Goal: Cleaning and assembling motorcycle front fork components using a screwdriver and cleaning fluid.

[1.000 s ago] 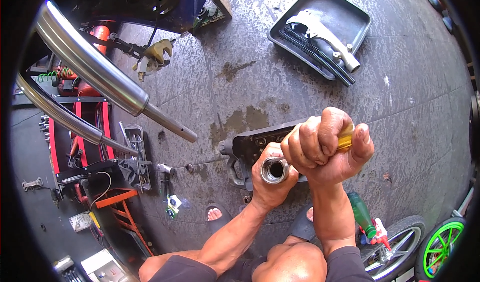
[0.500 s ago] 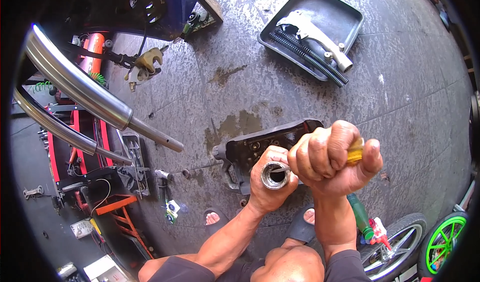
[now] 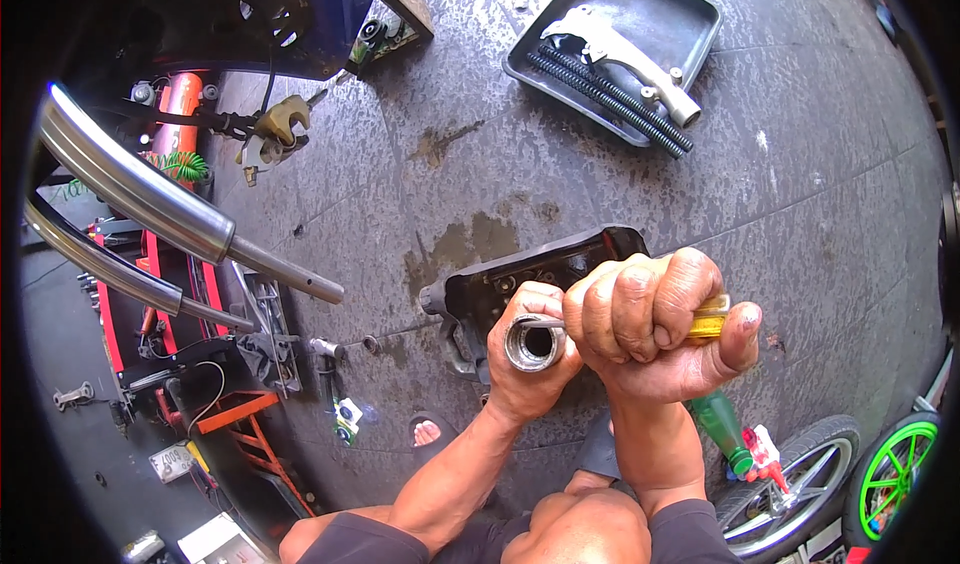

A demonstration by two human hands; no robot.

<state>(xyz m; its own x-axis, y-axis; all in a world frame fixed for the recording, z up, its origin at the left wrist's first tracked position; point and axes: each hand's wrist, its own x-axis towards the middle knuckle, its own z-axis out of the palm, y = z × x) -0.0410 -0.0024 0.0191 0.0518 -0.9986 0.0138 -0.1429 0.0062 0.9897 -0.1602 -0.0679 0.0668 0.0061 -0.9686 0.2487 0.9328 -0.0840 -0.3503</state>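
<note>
My left hand [image 3: 527, 396] is wrapped around a metal tube [image 3: 520, 360] whose open end faces up. A ridged inner edge shows around the dark opening. My right hand [image 3: 640, 324] is closed on a screwdriver [image 3: 708, 322] with a yellow handle. Its thin metal shaft lies across the far side of the tube's mouth; whether the tip touches the rim I cannot tell. Below both hands, a black plastic pan [image 3: 470, 292] with small metal parts in it rests on the floor, partly hidden by my hands.
Farther off, a black tray [image 3: 660, 14] holds a white fork leg [image 3: 625, 56] and two dark coil springs [image 3: 612, 102]. Shiny fork tubes [image 3: 140, 184] jut in from the left. At lower right lie a green bottle [image 3: 722, 429] and wheels [image 3: 890, 479].
The screwdriver's shaft has shifted from inside the tube's opening to its far edge. Both hands appear slightly farther left, and the whole view has shifted a little.
</note>
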